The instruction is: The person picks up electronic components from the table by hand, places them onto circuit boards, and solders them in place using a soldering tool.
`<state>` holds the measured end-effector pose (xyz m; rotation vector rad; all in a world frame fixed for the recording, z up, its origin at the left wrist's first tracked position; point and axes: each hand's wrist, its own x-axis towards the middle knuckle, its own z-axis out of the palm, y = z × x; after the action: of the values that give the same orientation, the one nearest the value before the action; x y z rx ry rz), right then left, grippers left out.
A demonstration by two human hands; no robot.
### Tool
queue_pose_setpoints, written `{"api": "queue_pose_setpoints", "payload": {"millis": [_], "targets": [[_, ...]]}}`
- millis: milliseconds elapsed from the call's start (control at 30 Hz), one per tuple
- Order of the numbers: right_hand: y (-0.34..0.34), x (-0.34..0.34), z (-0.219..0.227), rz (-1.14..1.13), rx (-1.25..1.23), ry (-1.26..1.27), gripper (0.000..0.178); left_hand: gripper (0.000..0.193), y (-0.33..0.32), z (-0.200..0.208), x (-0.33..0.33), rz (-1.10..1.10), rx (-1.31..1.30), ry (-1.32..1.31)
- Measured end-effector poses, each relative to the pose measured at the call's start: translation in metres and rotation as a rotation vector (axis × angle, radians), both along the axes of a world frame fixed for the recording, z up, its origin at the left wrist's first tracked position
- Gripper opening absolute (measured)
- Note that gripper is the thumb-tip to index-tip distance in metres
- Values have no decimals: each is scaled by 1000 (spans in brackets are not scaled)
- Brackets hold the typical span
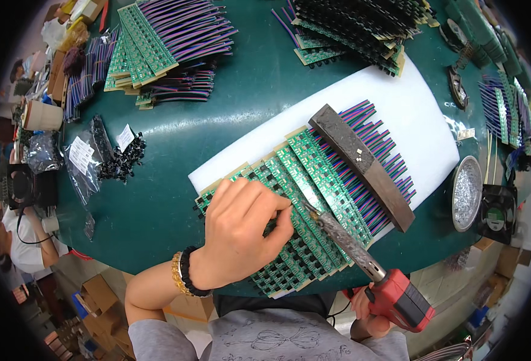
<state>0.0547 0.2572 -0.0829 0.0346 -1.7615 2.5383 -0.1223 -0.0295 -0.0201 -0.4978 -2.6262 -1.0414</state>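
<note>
My right hand [369, 314] grips the red and black handle of a soldering gun [361, 256] at the lower right. Its long metal barrel points up and left, the tip over the green circuit boards [322, 174]. Above the boards, my left hand [241, 219] is closed, thumb and forefinger pinched close to the iron's tip. Whatever those fingers hold is hidden or too small to name. The boards lie in overlapping rows, with small black parts along the nearer left ones. A dark bar [361, 165] lies across the purple, blue and black wires [392, 162] at their right.
A white foam sheet [422, 108] lies under the boards. Stacks of wired boards [148, 45] and black-fitted boards [355, 30] stand at the back. Bags [85, 159] and loose black parts [124, 159] are left. A metal bowl [467, 194] and a fan [499, 210] are right.
</note>
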Motion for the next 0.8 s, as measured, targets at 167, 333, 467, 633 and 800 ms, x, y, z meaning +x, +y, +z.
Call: {"api": "queue_pose_setpoints", "payload": {"millis": [167, 333, 467, 633, 800], "targets": [[1, -5, -2, 46, 108, 3, 69, 20, -2, 2, -2, -15, 9, -19], [-9, -16, 15, 27, 101, -8, 67, 16, -2, 2, -2, -20, 25, -11], [-16, -21, 27, 3, 157, -107, 65, 16, -2, 2, -2, -25, 17, -14], [-16, -22, 27, -14, 187, -45, 64, 16, -2, 3, -2, -16, 13, -4], [-10, -22, 25, 2, 226, 64, 64, 19, -3, 5, -2, -9, -9, -27]]}}
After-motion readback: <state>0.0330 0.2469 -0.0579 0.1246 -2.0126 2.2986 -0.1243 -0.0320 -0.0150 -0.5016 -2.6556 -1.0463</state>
